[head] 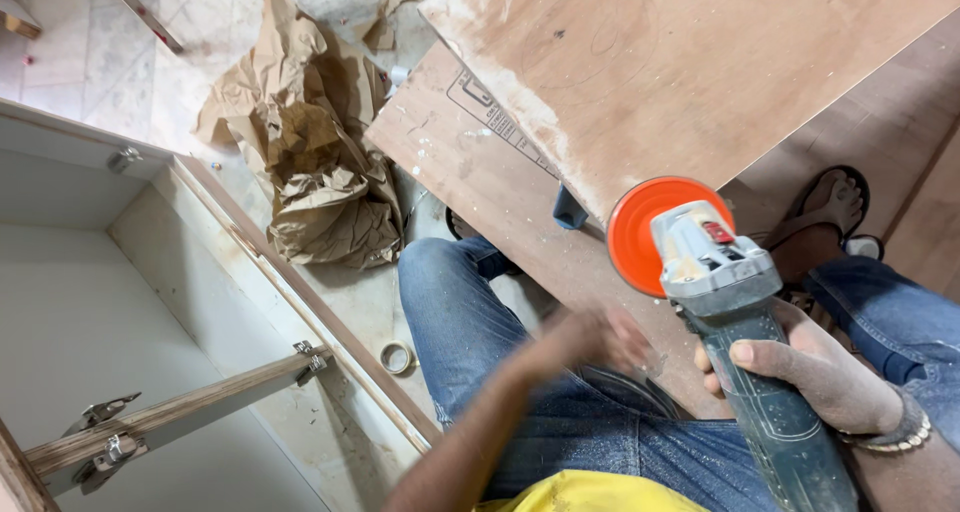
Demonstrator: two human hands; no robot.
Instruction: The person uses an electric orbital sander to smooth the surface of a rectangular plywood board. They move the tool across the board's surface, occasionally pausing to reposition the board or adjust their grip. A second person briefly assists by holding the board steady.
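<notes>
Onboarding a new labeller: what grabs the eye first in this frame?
The bright orange disc of the grey angle grinder, gripped by the right hand at lower right, over a plywood sheet. The left hand is a motion blur just beside it. Next come the crumpled brown paper on the floor at top left and the white cabinet with metal hinges at lower left.

Pale marble floor point(120, 62) up-left of the hands, w/ crumpled brown paper point(310, 152) on it. White cabinet point(90, 302) w/ metal hinges point(105, 452) far left. Plywood sheets point(700, 62) lean above the hands. Tape roll point(397, 357) on floor nr cabinet. Even light.
</notes>
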